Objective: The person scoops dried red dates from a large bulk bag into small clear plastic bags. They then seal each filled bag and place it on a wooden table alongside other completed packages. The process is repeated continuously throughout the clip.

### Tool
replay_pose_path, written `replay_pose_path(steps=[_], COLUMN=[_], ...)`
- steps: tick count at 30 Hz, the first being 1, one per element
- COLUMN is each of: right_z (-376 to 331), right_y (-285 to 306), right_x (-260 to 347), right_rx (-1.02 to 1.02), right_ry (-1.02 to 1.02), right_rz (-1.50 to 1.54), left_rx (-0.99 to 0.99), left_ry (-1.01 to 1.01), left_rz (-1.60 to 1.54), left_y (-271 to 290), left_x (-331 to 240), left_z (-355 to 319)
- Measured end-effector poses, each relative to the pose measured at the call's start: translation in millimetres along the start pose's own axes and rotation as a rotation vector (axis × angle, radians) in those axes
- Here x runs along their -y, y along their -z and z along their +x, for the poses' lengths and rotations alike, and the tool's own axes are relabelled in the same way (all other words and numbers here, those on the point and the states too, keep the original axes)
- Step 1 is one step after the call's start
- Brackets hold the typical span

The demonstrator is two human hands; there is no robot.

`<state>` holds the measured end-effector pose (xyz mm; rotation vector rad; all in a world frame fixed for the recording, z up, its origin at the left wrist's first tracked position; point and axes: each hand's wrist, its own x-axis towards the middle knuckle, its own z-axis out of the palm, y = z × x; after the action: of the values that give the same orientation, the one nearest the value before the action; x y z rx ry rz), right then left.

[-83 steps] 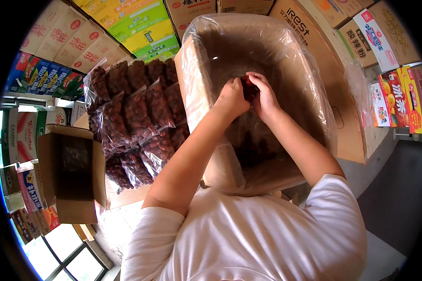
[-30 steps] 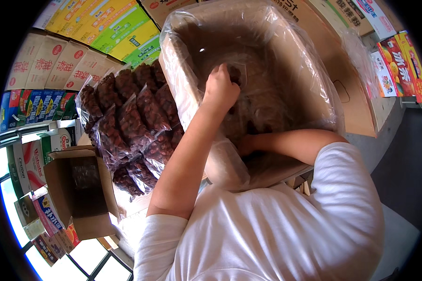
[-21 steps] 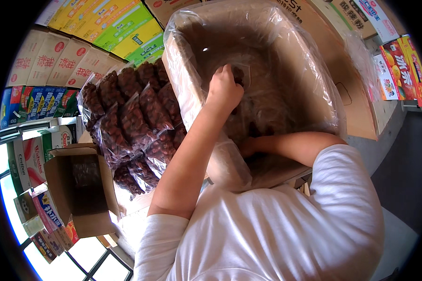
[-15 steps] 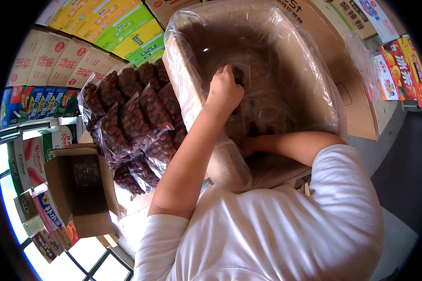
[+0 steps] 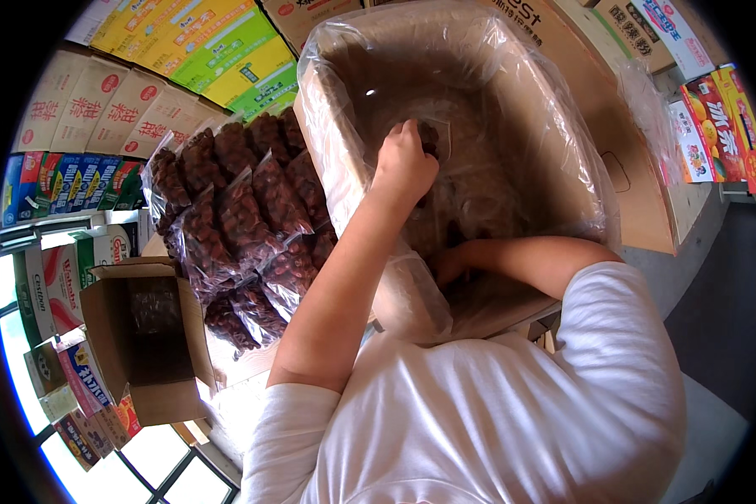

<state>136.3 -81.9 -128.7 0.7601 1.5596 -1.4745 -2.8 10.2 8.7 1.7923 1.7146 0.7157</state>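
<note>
1. Head view, my only feed: I've got both forearms reaching into a large carton [image 5: 512,84] with a clear plastic liner [image 5: 592,197] draped over its rim.
2. Left grip [image 5: 407,160]: fingers curled, clenched on what I read as a clear bag [image 5: 443,139]. Dark fruit [image 5: 429,140] shows right at the fingertips. The bag is inside the carton, toward its left wall; its lower part is too dim for me to outline.
3. Right grip [image 5: 450,264]: low in the carton, at the near end. Fingers lost in shadow, so I can't tell whether they hold anything. Dark pieces [image 5: 455,231] show near it.
4. Left of the carton: I have filled bags [image 5: 248,218] of dark red fruit, packed in rows, just beside the wall, on a pale table [image 5: 259,363].
5. Farther left: small open carton [image 5: 170,403], interior dark.
6. Behind: I note yellow-and-green boxes [image 5: 202,50] and brown cartons [image 5: 84,105], stacked.
7. Right side: crumpled plastic [image 5: 651,109], then a red-and-yellow box [image 5: 722,130], well apart from both hands.
</note>
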Motion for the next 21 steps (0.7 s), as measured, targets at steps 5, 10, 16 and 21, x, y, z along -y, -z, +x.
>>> replay_pose_path(steps=[5, 10, 16, 21], right_z=[-6, 55, 27, 2], right_y=[2, -21, -1, 34], right_x=[2, -47, -31, -39], right_rx=[0.035, -0.134, -0.009, -0.116], right_ry=[0.012, 0.232, 0.020, -0.003], right_rz=[-0.009, -0.130, 0.050, 0.262], left_rx=[-0.089, -0.049, -0.033, -0.015], left_ry=[-0.073, -0.052, -0.043, -0.083], left_rz=[-0.015, -0.021, -0.015, -0.007], left_y=[-3, -3, 1, -1], left_x=[1, 3, -2, -3], left_z=[-4, -3, -3, -1])
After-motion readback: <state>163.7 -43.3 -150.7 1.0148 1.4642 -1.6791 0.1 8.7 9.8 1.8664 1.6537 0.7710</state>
